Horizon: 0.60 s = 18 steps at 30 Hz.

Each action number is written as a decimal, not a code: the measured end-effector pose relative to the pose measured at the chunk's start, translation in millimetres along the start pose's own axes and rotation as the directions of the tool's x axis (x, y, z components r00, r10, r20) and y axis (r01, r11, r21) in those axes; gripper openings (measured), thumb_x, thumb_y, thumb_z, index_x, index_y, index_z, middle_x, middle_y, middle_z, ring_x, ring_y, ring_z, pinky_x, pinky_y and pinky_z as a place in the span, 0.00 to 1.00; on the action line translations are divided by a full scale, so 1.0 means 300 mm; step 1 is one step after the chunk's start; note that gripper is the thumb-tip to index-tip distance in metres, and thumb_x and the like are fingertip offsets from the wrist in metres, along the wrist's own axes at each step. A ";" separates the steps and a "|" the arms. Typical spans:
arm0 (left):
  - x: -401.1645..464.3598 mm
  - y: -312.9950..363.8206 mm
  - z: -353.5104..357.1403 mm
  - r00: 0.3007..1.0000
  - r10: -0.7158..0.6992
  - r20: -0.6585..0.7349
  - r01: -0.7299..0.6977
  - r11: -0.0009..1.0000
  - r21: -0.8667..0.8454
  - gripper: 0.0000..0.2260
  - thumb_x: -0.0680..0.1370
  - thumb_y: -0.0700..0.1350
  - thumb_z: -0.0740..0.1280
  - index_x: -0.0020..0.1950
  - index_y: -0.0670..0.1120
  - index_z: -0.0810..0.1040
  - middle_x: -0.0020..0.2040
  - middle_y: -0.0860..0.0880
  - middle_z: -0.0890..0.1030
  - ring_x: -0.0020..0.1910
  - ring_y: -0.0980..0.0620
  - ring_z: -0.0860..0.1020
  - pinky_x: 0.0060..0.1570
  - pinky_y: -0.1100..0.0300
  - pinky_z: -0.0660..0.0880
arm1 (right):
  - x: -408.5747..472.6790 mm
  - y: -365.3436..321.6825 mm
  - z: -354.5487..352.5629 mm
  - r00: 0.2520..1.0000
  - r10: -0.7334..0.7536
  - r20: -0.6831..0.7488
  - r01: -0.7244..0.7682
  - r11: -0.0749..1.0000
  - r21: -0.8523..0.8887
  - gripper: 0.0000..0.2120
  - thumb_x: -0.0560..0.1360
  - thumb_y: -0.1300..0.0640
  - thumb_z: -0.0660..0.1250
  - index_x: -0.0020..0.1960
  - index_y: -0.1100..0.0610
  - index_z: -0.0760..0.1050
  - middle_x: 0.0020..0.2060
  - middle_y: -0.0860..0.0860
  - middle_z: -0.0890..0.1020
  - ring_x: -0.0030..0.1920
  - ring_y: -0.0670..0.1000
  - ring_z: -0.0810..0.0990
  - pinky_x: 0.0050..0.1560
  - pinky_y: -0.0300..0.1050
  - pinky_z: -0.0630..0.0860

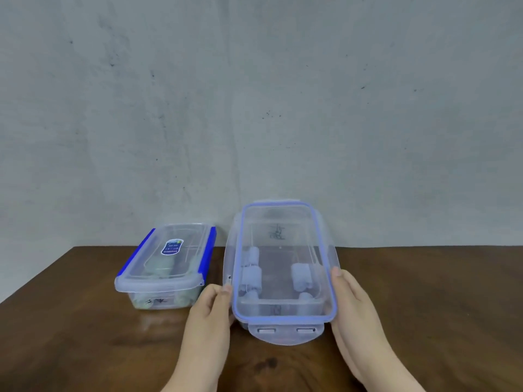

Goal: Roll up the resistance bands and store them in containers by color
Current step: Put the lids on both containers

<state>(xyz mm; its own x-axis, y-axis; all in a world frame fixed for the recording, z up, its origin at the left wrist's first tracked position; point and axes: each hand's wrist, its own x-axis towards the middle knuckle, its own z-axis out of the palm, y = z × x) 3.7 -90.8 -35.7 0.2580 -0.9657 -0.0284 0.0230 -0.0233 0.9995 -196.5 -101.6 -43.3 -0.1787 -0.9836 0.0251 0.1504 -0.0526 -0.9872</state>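
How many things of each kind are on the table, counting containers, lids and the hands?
Containers: 2, the left container and the right container
Lids: 2, blue-clipped lid and clear lid
Hands: 2, left hand and right hand
Total: 6

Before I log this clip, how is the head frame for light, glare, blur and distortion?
Head view: soft, even light, faint shadows; a dull sheen on the table by the blue-clipped container. The image is slightly soft, so the sticker text is unreadable. Wide-angle bending bows the lid held by the left hand and right hand.
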 end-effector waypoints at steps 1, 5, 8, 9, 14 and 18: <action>-0.012 0.000 -0.006 1.000 -0.011 -0.006 0.012 1.000 0.017 0.15 0.83 0.46 0.61 0.39 0.38 0.75 0.40 0.40 0.83 0.44 0.40 0.82 0.56 0.38 0.78 | -0.010 0.000 -0.004 1.000 0.005 -0.001 -0.005 1.000 -0.020 0.19 0.83 0.45 0.56 0.53 0.56 0.81 0.51 0.56 0.85 0.55 0.58 0.83 0.63 0.63 0.76; -0.031 0.000 -0.036 1.000 0.001 -0.030 0.001 0.997 0.071 0.16 0.81 0.50 0.62 0.36 0.43 0.74 0.39 0.38 0.82 0.41 0.41 0.80 0.57 0.38 0.76 | -0.037 -0.013 -0.013 1.000 0.026 0.017 -0.024 0.997 -0.074 0.20 0.84 0.48 0.55 0.51 0.54 0.84 0.49 0.55 0.86 0.54 0.56 0.84 0.61 0.60 0.77; -0.012 0.001 -0.034 0.999 0.007 -0.040 -0.005 0.999 0.045 0.18 0.78 0.56 0.64 0.39 0.42 0.76 0.39 0.40 0.82 0.40 0.47 0.77 0.58 0.38 0.74 | -0.019 -0.035 -0.018 0.999 0.043 0.018 -0.041 0.994 -0.098 0.20 0.84 0.51 0.55 0.50 0.57 0.84 0.49 0.56 0.86 0.53 0.56 0.84 0.62 0.61 0.77; -0.007 0.004 -0.027 0.999 0.004 -0.042 -0.003 0.999 0.036 0.18 0.78 0.56 0.64 0.40 0.42 0.76 0.39 0.39 0.81 0.41 0.48 0.77 0.58 0.39 0.75 | -0.007 -0.041 -0.019 0.999 0.046 0.011 -0.045 0.992 -0.118 0.20 0.84 0.52 0.56 0.50 0.58 0.84 0.49 0.56 0.86 0.53 0.56 0.84 0.62 0.61 0.77; 0.020 0.000 -0.003 0.998 0.018 -0.057 -0.015 0.999 0.046 0.19 0.81 0.54 0.62 0.42 0.39 0.75 0.42 0.39 0.81 0.43 0.42 0.80 0.55 0.40 0.76 | 0.036 -0.054 -0.023 0.998 0.053 0.030 -0.047 0.984 -0.175 0.19 0.84 0.52 0.57 0.50 0.59 0.84 0.49 0.54 0.87 0.52 0.55 0.85 0.58 0.56 0.79; 0.037 -0.002 0.006 0.996 0.009 -0.092 -0.005 0.999 0.051 0.18 0.82 0.52 0.62 0.43 0.37 0.75 0.39 0.40 0.80 0.40 0.45 0.78 0.53 0.41 0.76 | 0.069 -0.049 -0.026 0.996 0.071 0.049 -0.061 0.980 -0.190 0.19 0.83 0.52 0.58 0.47 0.61 0.84 0.48 0.55 0.87 0.51 0.56 0.85 0.56 0.54 0.79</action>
<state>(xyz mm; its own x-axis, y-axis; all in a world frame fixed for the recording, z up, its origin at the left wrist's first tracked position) 4.9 -102.1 -36.6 0.3462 -0.9379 -0.0205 -0.0279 -0.0321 0.9991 -210.0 -119.8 -29.5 -0.1197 -0.9921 -0.0374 -0.0269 0.0409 -0.9988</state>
